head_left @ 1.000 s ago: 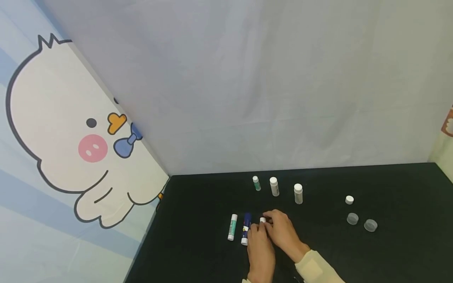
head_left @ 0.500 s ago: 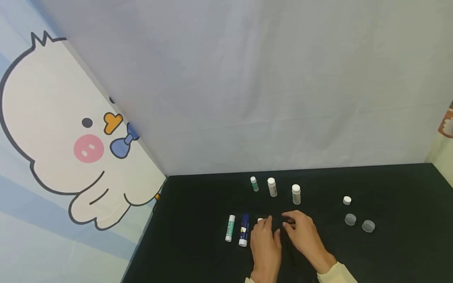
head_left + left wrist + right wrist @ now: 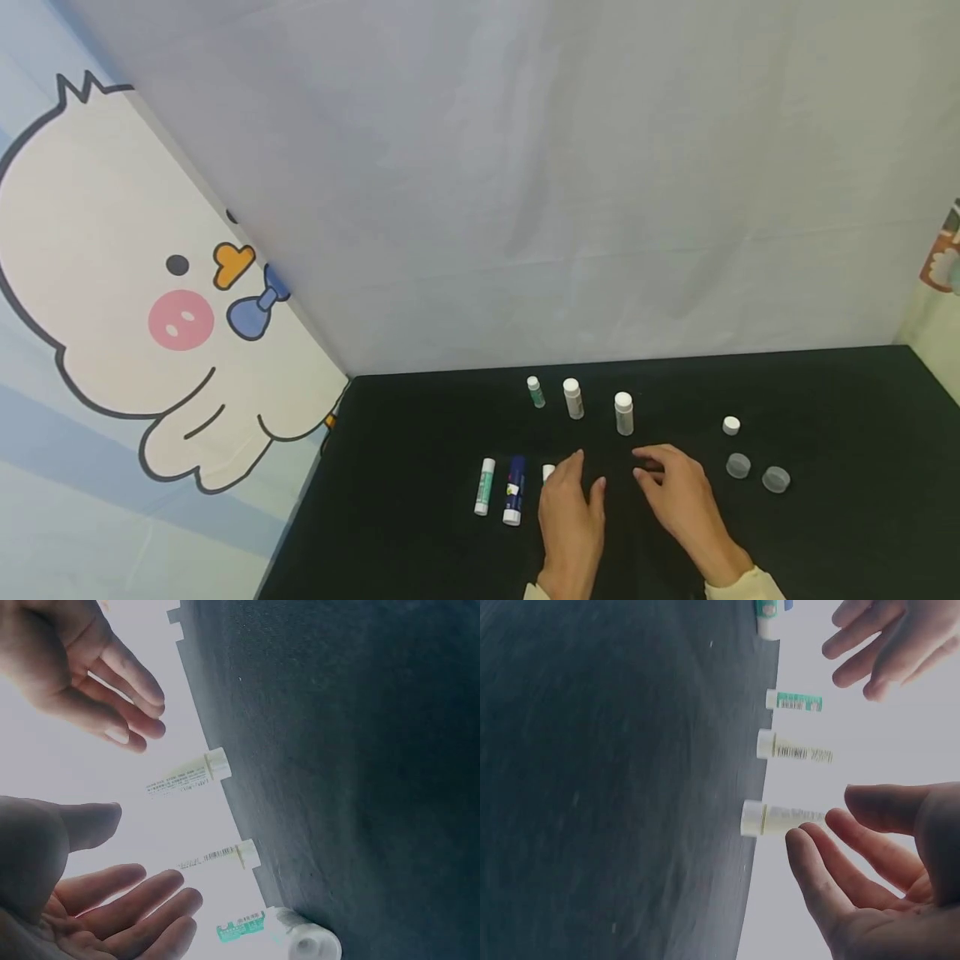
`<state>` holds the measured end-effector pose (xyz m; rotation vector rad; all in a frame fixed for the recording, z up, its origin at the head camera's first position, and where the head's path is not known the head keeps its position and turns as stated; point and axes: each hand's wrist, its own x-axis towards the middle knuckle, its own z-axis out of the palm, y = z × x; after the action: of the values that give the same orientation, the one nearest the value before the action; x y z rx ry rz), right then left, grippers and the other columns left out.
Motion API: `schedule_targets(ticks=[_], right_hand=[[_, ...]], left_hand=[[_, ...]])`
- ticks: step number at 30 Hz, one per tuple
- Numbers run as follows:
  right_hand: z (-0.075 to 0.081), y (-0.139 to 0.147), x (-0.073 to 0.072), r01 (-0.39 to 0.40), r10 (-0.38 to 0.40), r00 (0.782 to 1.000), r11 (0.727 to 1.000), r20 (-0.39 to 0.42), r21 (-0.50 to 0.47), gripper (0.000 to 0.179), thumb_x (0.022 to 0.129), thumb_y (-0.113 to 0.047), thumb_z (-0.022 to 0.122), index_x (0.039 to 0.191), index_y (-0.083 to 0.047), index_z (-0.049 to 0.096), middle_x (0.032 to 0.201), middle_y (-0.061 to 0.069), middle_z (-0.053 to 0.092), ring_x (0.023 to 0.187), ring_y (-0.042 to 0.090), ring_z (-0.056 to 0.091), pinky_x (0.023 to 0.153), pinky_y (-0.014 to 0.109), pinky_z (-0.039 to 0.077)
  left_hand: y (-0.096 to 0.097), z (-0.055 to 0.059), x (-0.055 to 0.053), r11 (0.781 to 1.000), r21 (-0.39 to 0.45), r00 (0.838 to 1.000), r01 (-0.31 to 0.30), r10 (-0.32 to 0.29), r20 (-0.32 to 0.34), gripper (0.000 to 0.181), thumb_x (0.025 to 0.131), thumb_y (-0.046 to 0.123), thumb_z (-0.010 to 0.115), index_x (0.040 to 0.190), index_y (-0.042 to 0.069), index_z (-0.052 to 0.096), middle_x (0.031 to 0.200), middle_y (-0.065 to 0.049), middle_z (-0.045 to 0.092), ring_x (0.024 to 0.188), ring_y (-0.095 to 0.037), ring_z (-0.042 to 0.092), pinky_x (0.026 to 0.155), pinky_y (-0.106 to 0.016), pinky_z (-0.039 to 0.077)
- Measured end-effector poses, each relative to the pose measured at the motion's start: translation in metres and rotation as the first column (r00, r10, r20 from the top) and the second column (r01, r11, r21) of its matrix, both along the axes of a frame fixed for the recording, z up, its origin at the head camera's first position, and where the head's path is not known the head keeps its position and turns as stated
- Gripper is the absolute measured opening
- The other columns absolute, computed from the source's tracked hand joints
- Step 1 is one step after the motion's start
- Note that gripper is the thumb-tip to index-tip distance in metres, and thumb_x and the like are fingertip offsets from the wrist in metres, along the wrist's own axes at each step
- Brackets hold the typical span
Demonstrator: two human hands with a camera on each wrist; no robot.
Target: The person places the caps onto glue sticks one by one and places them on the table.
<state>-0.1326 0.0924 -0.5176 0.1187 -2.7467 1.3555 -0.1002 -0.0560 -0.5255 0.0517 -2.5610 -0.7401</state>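
Observation:
My left hand (image 3: 572,521) hovers beside a white-ended glue stick (image 3: 548,472), which it mostly hides in the head view; its fingers are loosely spread and hold nothing. In the left wrist view, the round white end of a glue stick (image 3: 319,943) shows below the fingers. My right hand (image 3: 680,500) is apart from it to the right, fingers relaxed and slightly bent, holding nothing. To the left of the left hand lie a blue glue stick (image 3: 513,492) with a white end and a green-and-white glue stick (image 3: 484,487), side by side.
Along the back stand a small green glue stick (image 3: 536,392) and two pale glue sticks, one in the middle (image 3: 573,399) and one nearer (image 3: 624,414), all white-capped. At right lie a white cap (image 3: 731,426) and two clear caps (image 3: 738,466). A pale curtain (image 3: 615,183) hangs behind the black table (image 3: 840,400).
Both hands have come off the white-ended glue stick. The right hand has drawn away to the right, and the left has shifted slightly right with its fingers opening.

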Motion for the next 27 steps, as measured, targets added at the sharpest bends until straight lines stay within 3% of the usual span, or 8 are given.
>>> schedule_targets(ticks=[6,14,20,27], right_hand=[[-0.001,0.016,0.001,0.042,-0.041,0.999,0.999,-0.036,0.024,0.023,0.089,0.003,0.077,0.112,0.005,0.076,0.114,0.024,0.073,0.097,0.040,0.076,0.080,0.053,0.060],[-0.003,0.039,0.001,0.090,-0.089,0.996,0.995,-0.029,0.040,0.025,0.090,0.002,0.073,0.114,0.008,0.074,0.118,0.030,0.070,0.096,0.044,0.076,0.079,0.054,0.060],[-0.005,0.051,0.002,0.135,-0.127,0.982,0.990,-0.143,0.046,0.024,0.085,0.006,0.077,0.109,0.007,0.075,0.111,0.030,0.072,0.087,0.043,0.076,0.073,0.053,0.060],[-0.007,0.063,0.001,0.187,-0.165,0.957,0.980,-0.240,0.072,0.026,0.080,0.010,0.080,0.106,0.007,0.076,0.107,0.029,0.073,0.086,0.044,0.073,0.073,0.059,0.056]], left_hand=[[0.005,-0.001,-0.004,1.000,0.007,1.000,0.010,-0.010,-0.007,0.040,0.085,0.010,0.087,0.121,0.000,0.075,0.119,-0.012,0.077,0.108,-0.028,0.074,0.092,-0.044,0.058],[0.012,0.002,-0.008,0.992,0.127,0.996,0.010,-0.021,0.086,0.042,0.088,0.011,0.086,0.127,0.000,0.072,0.124,-0.014,0.075,0.114,-0.030,0.073,0.096,-0.047,0.057],[0.017,0.003,-0.013,0.984,0.178,0.994,0.005,-0.025,0.110,0.044,0.088,0.011,0.085,0.129,-0.001,0.071,0.126,-0.015,0.075,0.114,-0.031,0.073,0.097,-0.047,0.057],[0.023,0.002,-0.019,0.975,0.221,0.990,-0.019,-0.012,0.140,0.048,0.089,0.013,0.085,0.132,-0.001,0.070,0.127,-0.017,0.074,0.115,-0.034,0.072,0.098,-0.050,0.056]])
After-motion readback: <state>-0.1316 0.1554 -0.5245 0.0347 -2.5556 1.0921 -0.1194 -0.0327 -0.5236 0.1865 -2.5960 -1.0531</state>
